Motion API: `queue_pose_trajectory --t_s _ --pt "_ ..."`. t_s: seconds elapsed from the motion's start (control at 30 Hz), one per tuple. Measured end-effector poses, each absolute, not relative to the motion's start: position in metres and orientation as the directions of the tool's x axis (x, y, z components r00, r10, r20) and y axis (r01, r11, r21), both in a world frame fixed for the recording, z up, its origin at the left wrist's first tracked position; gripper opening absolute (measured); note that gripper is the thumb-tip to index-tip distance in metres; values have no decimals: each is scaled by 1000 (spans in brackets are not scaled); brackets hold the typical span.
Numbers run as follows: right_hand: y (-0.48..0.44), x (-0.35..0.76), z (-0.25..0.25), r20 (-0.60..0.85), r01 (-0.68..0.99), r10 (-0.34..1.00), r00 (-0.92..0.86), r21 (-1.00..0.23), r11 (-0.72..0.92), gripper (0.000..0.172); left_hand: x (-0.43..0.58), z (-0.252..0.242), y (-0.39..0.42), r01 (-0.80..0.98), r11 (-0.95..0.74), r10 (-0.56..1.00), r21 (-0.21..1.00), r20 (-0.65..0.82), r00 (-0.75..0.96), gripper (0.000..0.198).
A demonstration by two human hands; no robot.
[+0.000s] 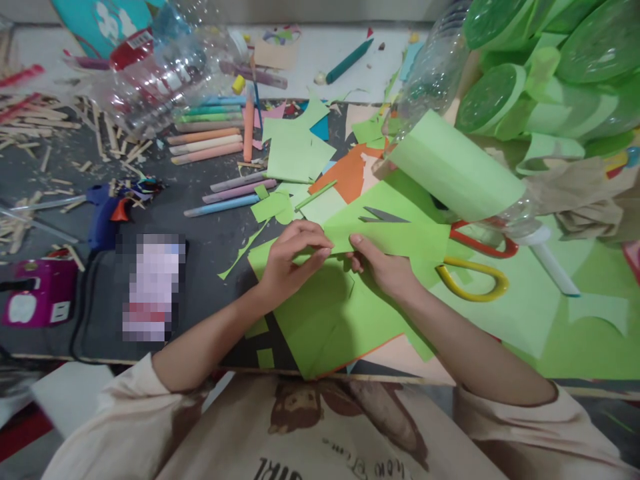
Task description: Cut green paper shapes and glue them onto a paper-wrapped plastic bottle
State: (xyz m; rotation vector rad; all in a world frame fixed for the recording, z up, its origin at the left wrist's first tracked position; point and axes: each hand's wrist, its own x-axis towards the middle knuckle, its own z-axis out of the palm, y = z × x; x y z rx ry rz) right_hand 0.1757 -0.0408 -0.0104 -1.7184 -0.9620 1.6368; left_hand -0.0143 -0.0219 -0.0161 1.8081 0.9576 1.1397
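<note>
A strip of bright green paper (pixel 425 241) is stretched between my two hands above a larger green sheet (pixel 315 327). My left hand (pixel 295 257) pinches the strip's left part with thumb and fingertips. Further right, my right hand (pixel 383 263) grips it, thumb on top and fingers curled beneath. The strip's right end hides the middle of a pair of scissors (pixel 480 293), whose red and yellow handles and grey blade tips show on either side. Behind my right hand lies a clear plastic bottle wrapped in pale green paper (pixel 455 167).
On the left are a blue glue gun (pixel 103 217), a phone (pixel 153 287) and a purple box (pixel 40 293). Several markers (pixel 207 137), paper scraps (pixel 300 150) and clear bottles (pixel 165 73) lie behind my hands. Green-wrapped bottles (pixel 550 93) are piled at the back right.
</note>
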Motion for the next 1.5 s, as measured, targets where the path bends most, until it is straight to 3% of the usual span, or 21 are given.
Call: queue_pose_trajectory --t_s 0.27,0.5,0.77,0.93,1.03,1.13,1.23,1.33,1.5 --pt "-40 176 -3 -622 170 782 -47 -776 -607 65 -15 -17 -23 201 -392 904 898 335 266 14" --pt "-39 177 -5 -610 178 785 -107 -789 -588 69 -17 -21 -23 205 -290 940 935 239 242 22" --pt "-37 176 -5 -618 173 772 -152 -785 -594 69 -19 -22 -25 201 -379 911 903 325 253 19" --pt "-38 176 -3 -646 177 754 -120 -761 -624 71 -22 -24 -24 158 -338 918 928 287 275 24" --pt "-40 178 -9 -588 148 801 -117 -807 -571 67 -22 -27 -22 115 -242 942 963 205 266 34" --pt "-41 180 -17 -431 -7 884 -183 -898 -439 60 -23 -29 -21 77 -215 956 974 193 219 38" --pt "-41 180 -21 -349 -108 909 -226 -919 -380 53 -23 -31 -20 92 -257 948 962 233 216 35" --pt "-39 178 -18 -348 -87 921 -173 -926 -367 51 -22 -30 -20 122 -308 911 943 256 323 39" --pt "-35 174 -15 -314 -93 949 -40 -944 -317 50 -20 -17 -19 106 -542 763 834 436 477 26"
